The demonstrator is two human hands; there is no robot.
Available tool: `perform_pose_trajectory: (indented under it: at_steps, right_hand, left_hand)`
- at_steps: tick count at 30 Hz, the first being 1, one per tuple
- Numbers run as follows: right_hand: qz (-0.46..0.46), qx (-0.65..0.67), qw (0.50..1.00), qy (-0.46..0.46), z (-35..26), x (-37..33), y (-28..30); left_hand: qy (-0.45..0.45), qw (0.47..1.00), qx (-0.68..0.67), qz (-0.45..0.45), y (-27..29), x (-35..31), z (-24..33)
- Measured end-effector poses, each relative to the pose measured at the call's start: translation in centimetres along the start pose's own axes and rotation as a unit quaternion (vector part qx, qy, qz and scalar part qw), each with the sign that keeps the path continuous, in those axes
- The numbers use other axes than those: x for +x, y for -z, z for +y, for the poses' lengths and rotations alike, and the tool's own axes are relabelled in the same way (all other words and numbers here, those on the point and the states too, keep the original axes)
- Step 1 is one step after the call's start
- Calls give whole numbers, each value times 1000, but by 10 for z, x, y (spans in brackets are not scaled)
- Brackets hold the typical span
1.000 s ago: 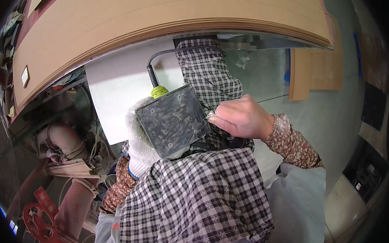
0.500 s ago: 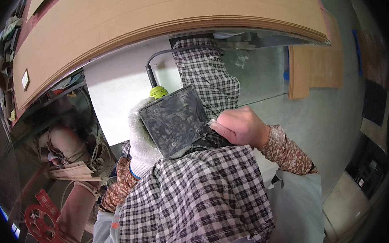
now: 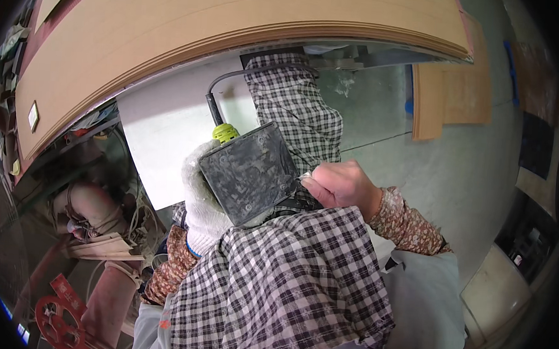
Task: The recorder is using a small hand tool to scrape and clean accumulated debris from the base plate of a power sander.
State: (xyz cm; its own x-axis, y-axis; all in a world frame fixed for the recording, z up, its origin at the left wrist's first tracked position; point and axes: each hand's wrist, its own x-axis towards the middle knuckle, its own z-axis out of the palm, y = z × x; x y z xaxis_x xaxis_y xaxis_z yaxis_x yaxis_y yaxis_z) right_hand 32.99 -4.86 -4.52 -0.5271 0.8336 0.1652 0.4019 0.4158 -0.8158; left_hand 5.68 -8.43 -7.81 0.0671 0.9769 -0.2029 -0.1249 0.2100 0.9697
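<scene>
1. The right hand [image 3: 343, 183] is bare, its thumb and index finger pressed together, pinching a small whitish scrap [image 3: 305, 176]; the other fingers are curled in.
2. The electric sander [image 3: 245, 163] lies just left of those pinching fingertips, its square, scuffed dark pad turned up toward the view. I cannot tell whether the scrap touches the pad's right edge.
3. The left hand [image 3: 196, 192], in a white knitted glove, grips the sander from its left side and behind; the fingertips are hidden by the pad.
4. Just beyond the gloved fingers sits the sander's yellow-green collar [image 3: 225, 133], from which a dark power cord [image 3: 214, 108] arcs away and to the right.
5. Left of and beyond the gloved fingers is a white panel [image 3: 160, 141]; farther beyond both hands' fingers, a stack of tan boards [image 3: 251, 13].
6. Nearer the body than the fingers spreads a black-and-white checked apron [image 3: 285, 290].
</scene>
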Motion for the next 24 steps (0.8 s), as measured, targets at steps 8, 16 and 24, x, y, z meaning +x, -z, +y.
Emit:
perform_pose_trajectory:
  at_steps: [8, 16, 24]
  right_hand:
    - [78, 5, 992, -103, -25, -5, -16]
    - [131, 12, 975, -180, -41, -11, -34]
    - [150, -5, 974, -167, -39, -13, -39]
  left_hand:
    - [83, 990, -96, 69, -13, 2, 16]
    - [-91, 993, 63, 41, -24, 2, 17]
    - [130, 960, -249, 14, -21, 12, 25]
